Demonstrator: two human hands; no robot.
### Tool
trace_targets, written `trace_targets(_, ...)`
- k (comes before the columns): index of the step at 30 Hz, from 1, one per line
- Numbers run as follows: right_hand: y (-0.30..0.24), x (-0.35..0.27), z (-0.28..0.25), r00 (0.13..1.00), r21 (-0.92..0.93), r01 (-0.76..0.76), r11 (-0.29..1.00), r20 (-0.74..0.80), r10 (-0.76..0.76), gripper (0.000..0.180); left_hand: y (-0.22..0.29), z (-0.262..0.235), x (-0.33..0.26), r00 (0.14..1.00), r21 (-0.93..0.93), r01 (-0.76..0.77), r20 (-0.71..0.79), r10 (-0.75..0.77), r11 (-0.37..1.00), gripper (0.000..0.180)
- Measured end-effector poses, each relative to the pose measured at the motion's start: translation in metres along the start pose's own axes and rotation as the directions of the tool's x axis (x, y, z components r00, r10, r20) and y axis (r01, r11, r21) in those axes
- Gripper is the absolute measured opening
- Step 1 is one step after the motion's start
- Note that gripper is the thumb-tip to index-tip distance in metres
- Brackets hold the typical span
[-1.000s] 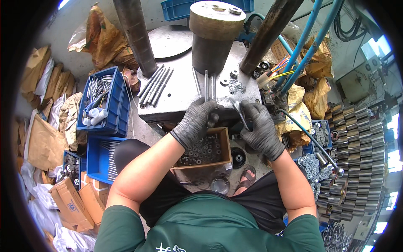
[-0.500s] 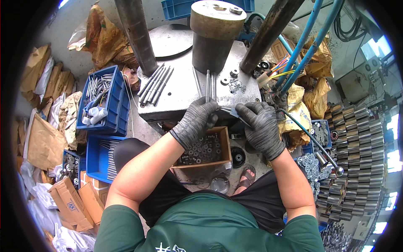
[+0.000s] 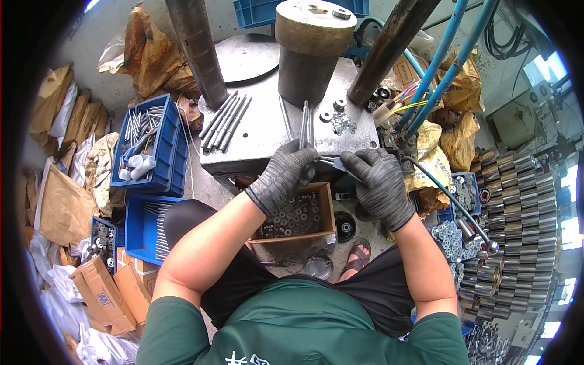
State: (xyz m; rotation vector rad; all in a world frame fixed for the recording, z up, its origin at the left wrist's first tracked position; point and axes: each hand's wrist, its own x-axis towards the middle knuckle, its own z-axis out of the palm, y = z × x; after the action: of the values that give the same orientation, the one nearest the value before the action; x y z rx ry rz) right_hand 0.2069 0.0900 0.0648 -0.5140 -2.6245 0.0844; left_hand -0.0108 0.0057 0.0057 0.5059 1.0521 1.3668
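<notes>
My left hand point(image 3: 286, 172), in a dark grey glove, is closed around the lower end of a steel rod point(image 3: 304, 125) at the metal table's near edge. My right hand point(image 3: 380, 185), gloved alike, pinches a flat blue-grey piece point(image 3: 337, 162) with thin metal prongs pointing toward my left hand. Its exact kind is too small to make out. Other steel rods point(image 3: 286, 115) lie beside the held one, below a thick metal cylinder point(image 3: 308, 70). To the left, a row of several rods point(image 3: 226, 125) lies on the table point(image 3: 261, 137).
Two dark columns point(image 3: 198, 55) flank the cylinder. Metal rings point(image 3: 326, 115) lie on the table's right side. Below my hands stands a cardboard box point(image 3: 328, 213) of small rings. Blue bins point(image 3: 176, 158) stand left; stacked metal tubes point(image 3: 517, 225) and blue hoses point(image 3: 447, 73) are right.
The top of the rod in my left hand has shifted slightly right, toward the rods beside it. Both hands stay almost where they were, the right still pinching its piece.
</notes>
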Motion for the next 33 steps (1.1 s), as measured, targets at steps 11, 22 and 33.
trace_targets(11, 0.027, -0.015, -0.014, 0.835, 0.525, -0.518, 0.675, 0.142, 0.531, 0.046, 0.009, -0.002, -0.005, 0.982, 0.244, -0.184, 0.014, 0.187, 0.952, 0.041)
trace_targets(22, 0.033, -0.016, -0.027, 0.813, 0.472, -0.575, 0.668, 0.235, 0.533, 0.044, 0.007, -0.001, -0.008, 0.923, 0.511, -0.363, 0.082, 0.376, 0.779, 0.036)
trace_targets(33, 0.022, -0.015, -0.033, 0.851, 0.52, -0.514, 0.682, 0.405, 0.333, 0.044, 0.009, 0.003, -0.013, 0.935, 0.472, -0.348, 0.243, 0.259, 0.81, 0.033)
